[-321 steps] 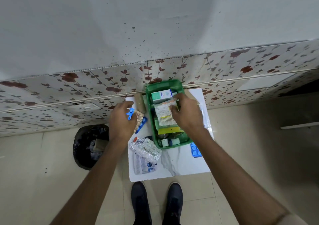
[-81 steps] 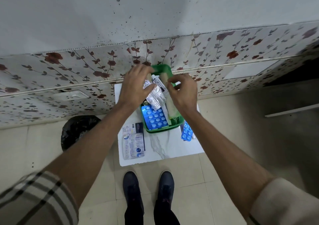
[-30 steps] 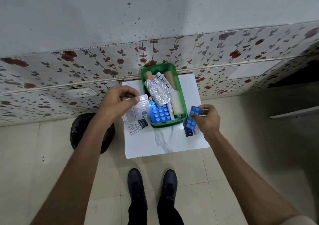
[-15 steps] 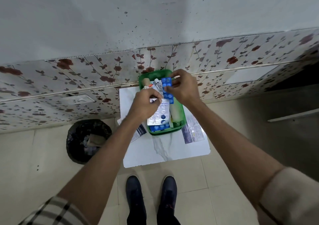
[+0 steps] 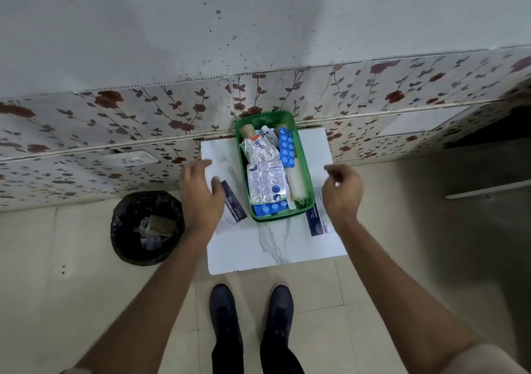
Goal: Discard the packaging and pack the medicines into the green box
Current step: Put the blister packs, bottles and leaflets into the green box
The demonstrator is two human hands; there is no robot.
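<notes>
On the white table (image 5: 275, 247), the green box (image 5: 305, 184) sat packed with pill strips, both flattened cartons beside it. Above the left carton (image 5: 234, 210) hovered the left hand (image 5: 201, 198), fingers loosely spread and empty; the right hand (image 5: 342, 192), loosely curled and empty, hung over the right carton (image 5: 318, 220). Light, thin card probably lifts best pinched by an edge.

My box (image 5: 305, 178): green
Strip (image 5: 286, 147) at its far end: blue
Worktop (image 5: 270, 247): white, grey veining
Bin bag (image 5: 126, 247): black
Wall tiles (image 5: 143, 115): white, red flowers on dark vines
My shoes (image 5: 224, 307): dark
</notes>
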